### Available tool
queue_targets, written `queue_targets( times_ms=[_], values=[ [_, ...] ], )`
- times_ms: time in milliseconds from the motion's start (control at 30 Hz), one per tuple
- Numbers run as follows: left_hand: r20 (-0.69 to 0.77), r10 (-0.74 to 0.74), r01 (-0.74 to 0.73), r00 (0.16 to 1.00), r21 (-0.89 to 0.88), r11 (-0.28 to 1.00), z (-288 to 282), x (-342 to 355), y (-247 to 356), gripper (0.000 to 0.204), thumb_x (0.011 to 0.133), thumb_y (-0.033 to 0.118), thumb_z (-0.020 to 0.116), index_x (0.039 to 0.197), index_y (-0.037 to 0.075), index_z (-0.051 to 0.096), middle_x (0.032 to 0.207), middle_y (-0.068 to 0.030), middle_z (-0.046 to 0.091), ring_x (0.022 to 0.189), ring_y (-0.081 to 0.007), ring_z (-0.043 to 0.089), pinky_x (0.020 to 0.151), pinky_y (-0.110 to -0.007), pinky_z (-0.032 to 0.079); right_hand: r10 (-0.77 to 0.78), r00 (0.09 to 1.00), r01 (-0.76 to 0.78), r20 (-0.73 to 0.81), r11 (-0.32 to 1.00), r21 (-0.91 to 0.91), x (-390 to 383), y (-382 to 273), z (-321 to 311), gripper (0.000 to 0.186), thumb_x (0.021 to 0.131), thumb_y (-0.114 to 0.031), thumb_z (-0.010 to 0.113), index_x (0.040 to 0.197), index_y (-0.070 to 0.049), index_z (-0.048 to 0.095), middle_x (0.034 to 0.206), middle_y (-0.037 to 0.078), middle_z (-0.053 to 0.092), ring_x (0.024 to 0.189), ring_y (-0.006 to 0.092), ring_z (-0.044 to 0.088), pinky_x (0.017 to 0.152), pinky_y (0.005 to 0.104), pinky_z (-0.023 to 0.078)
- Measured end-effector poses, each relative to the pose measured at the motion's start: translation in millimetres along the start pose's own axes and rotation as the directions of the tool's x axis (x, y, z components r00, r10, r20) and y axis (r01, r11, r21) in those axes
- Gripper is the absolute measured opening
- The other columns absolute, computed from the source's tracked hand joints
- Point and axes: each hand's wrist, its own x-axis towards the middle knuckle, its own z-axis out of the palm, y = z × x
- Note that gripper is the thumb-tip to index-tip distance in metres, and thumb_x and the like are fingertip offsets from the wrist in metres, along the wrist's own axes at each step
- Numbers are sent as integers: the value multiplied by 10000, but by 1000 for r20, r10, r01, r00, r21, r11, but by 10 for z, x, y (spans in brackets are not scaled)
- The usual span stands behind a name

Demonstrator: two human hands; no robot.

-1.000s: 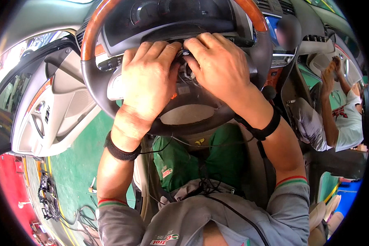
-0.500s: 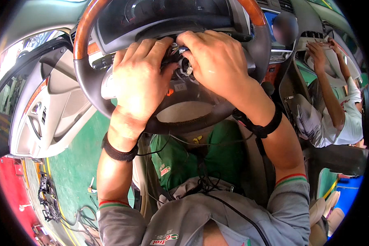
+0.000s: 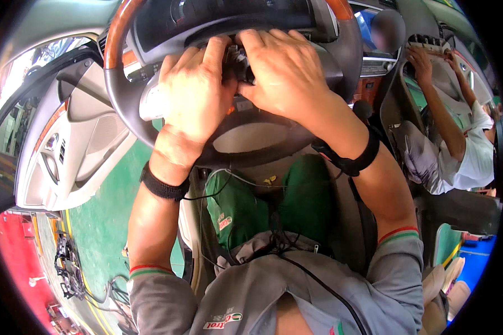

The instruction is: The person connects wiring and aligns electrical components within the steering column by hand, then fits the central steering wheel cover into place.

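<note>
Both my hands reach into the middle of a steering wheel (image 3: 349, 61) with a dark rim and wood-toned sections. My left hand (image 3: 193, 92) bends its fingers over the far side of the hub area, its fingertips hidden. Beside it, my right hand (image 3: 285, 72) curls over the same area, thumb pointing toward the left hand. In the narrow gap between them, dark and metallic parts of the open hub (image 3: 238, 62) show. What the fingers grip there is out of sight. A small orange piece (image 3: 230, 110) sits just below the hands.
Beyond the wheel lies the dark instrument cluster (image 3: 223, 17). At left the beige car door (image 3: 89, 137) stands open over a green floor (image 3: 103, 223). To the right, a person in a white shirt (image 3: 472, 148) works with both hands. Thin cables (image 3: 251, 184) cross my lap.
Both hands have shifted farther over the hub. Wires and a pale part visible between them before are now mostly covered. The person at right has moved their hands.
</note>
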Motion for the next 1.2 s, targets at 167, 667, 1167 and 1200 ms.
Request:
queue_targets(
  times_ms=[167, 667, 1167, 1200],
  values=[
    [-22, 53, -50, 998, 92, 995, 24, 9, 20, 349, 723, 125, 773, 1041, 141, 630, 882, -14, 668, 889, -241, 676, 767, -396, 480, -6, 1000, 4, -10, 987, -159, -26, -102, 102, 447, 643, -237, 876, 945, -54, 602, 854, 86, 681, 870, 247, 678, 820, 381, 467],
    [-18, 73, -75, 997, -121, 990, -193, -182, -137, 221, 777, 169, 841, 971, 116, 749, 852, -55, 718, 875, -272, 672, 836, -382, 502, -85, 994, 81, -64, 994, -71, -115, -20, 100, 316, 747, -254, 771, 912, -36, 614, 733, 105, 690, 809, 271, 658, 805, 389, 461],
    [-10, 123, -120, 992, 159, 980, 88, -162, 63, 52, 710, 138, 697, 685, 134, 651, 752, -1, 650, 805, -202, 619, 718, -348, 480, -2, 988, 28, -154, 986, 166, 57, 53, 92, 281, 764, -102, 707, 1026, -25, 642, 829, 162, 707, 856, 346, 670, 846, 464, 535],
    [-17, 98, -94, 995, 167, 981, 76, -150, 81, 54, 713, 139, 702, 687, 134, 655, 750, -3, 658, 789, -197, 632, 683, -342, 486, -14, 994, 34, -112, 982, 183, 67, 70, 69, 292, 760, -103, 710, 1031, -19, 639, 845, 169, 711, 863, 352, 669, 863, 466, 537]
  ],
)
